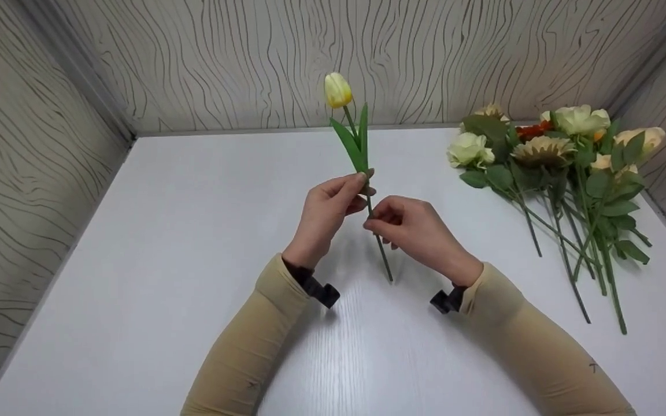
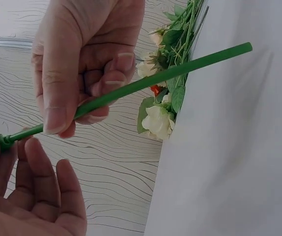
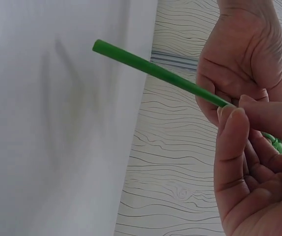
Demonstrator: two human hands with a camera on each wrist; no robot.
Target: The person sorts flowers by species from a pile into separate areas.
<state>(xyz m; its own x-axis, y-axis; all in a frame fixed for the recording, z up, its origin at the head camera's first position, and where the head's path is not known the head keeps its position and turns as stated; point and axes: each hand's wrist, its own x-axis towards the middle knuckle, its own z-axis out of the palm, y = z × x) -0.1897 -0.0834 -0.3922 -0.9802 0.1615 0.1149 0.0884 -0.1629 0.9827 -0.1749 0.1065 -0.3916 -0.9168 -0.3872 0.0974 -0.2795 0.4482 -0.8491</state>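
A yellow and white tulip (image 1: pixel 338 91) with two long green leaves (image 1: pixel 351 144) is held up over the white table, its head leaning slightly left. My left hand (image 1: pixel 331 208) pinches the stem just below the leaves, between thumb and fingers. Lower down, my right hand (image 1: pixel 411 228) pinches the same stem between thumb and index finger. The bare lower stem (image 2: pixel 180 70) sticks out past the right hand, its cut end free, in the left wrist view. In the right wrist view the stem (image 3: pixel 155 71) passes between the right fingertips, with the left hand (image 3: pixel 241 54) behind.
Several artificial flowers lie in a heap on the right of the white table (image 1: pixel 194 231), among them a cream rose (image 1: pixel 470 150) and a beige sunflower-like bloom (image 1: pixel 543 151). Their green stems (image 1: pixel 613 289) point toward the front. Wood-grain patterned panels (image 1: pixel 252 63) enclose the table.
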